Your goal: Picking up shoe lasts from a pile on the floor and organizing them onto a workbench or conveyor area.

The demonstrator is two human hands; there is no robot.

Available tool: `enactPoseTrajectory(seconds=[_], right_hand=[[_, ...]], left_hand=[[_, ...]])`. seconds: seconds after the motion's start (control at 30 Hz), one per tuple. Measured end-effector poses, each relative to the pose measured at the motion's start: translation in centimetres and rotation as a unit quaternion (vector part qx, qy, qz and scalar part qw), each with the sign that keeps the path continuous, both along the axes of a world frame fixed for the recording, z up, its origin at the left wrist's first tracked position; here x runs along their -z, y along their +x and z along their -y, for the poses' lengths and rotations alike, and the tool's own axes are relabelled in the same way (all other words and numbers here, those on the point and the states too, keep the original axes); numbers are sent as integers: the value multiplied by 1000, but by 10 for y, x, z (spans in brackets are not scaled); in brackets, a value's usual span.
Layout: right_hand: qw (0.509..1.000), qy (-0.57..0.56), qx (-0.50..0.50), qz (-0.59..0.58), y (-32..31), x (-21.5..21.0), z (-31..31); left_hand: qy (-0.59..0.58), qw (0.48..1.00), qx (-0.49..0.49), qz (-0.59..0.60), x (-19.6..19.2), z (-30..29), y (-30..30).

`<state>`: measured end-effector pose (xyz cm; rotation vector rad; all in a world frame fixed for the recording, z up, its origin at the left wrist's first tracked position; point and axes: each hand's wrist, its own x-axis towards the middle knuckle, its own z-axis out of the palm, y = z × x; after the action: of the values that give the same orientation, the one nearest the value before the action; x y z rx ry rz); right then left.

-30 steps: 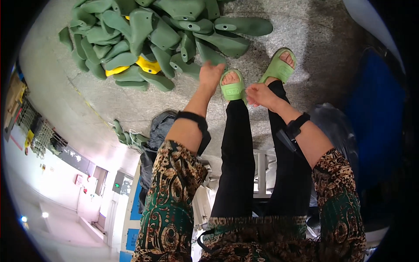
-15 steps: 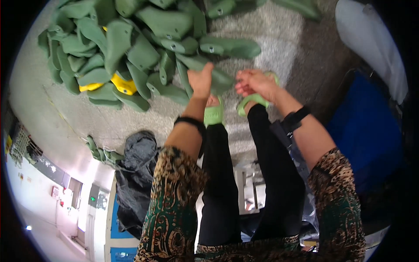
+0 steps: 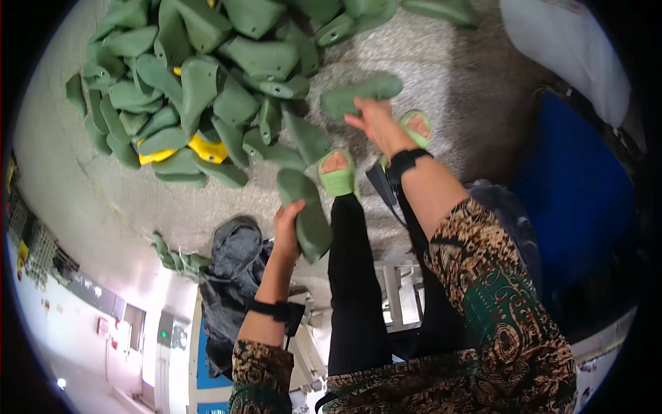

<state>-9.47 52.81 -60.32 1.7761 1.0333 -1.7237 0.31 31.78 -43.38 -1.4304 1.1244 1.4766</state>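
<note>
My left hand point(image 3: 288, 228) is wrapped round a green plastic shoe last point(image 3: 304, 210), held beside my left leg, apart from the pile. Farther ahead, my right hand point(image 3: 378, 124) grips the near side of another green shoe last point(image 3: 362, 95), which lies crosswise just beyond my feet. Its fingertips are partly hidden and that last is slightly blurred. To the left and ahead spreads a heap of green shoe lasts point(image 3: 200, 93), some with small holes in their tops. Two yellow pieces point(image 3: 208, 148) show among them.
Light green slippers point(image 3: 338, 178) are on my feet close to the heap. Black plastic bags point(image 3: 238, 252) lie left of my legs, near a small bunch of green lasts point(image 3: 172, 255). A blue sheet point(image 3: 576, 186) and a whitish sack point(image 3: 562, 41) are on the right.
My left hand has drawn a shoe last back from beside the heap toward my left leg. My right hand, empty before, has moved forward and left onto another last, which has turned slightly.
</note>
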Motion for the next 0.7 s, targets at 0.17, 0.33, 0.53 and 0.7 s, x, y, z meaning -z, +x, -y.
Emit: enactPoseTrajectory(seconds=[0.17, 0.33, 0.53, 0.7], right_hand=[[974, -108, -197, 3, 46, -88, -98], [942, -184, -239, -145, 48, -258, -140], [884, -183, -339, -266, 58, -433, -193], [865, -142, -316, -364, 80, -574, -243]], left_hand=[[18, 999, 14, 26, -56, -10, 6], [19, 992, 105, -60, -160, -34, -35], [56, 977, 145, -146, -260, -85, -59], [156, 941, 237, -184, -367, -139, -102]])
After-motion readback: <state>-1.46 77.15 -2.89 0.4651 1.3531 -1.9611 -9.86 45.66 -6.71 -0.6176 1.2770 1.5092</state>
